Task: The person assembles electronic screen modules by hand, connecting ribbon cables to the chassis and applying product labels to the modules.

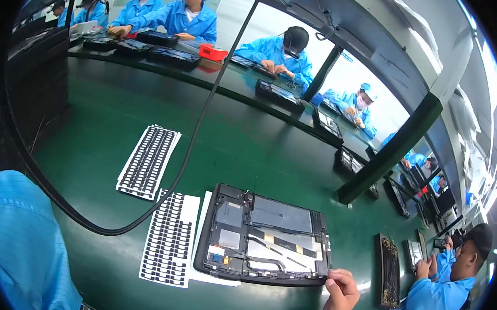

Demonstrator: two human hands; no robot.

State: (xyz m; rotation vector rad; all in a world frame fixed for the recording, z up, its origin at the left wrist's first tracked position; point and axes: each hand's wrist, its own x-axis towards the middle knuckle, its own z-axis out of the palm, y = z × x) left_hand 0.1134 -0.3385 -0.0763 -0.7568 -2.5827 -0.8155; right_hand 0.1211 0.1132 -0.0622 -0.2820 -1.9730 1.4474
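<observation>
An opened tablet-like device [280,238] lies in a black tray or casing, its grey battery-like panels, ribbon cables and small boards exposed. At its near right corner is my right hand [341,293], thumb and index finger pinched together against the edge. Whatever sits between those fingertips is too small to make out. Left of the device, a white sheet of black die-cut stickers [167,241] lies beside it, partly peeled at the upper right. A white sheet [200,272] shows from under the device. My left sleeve [17,242] fills the lower left; my left hand is out of sight.
A stack of sticker sheets [147,162] lies farther back on the green table [249,149]. A black cable [195,134] hangs in a loop over the left side. A dark post [390,147] stands at right, near a tray of thin parts [388,271]. Several co-workers sit around.
</observation>
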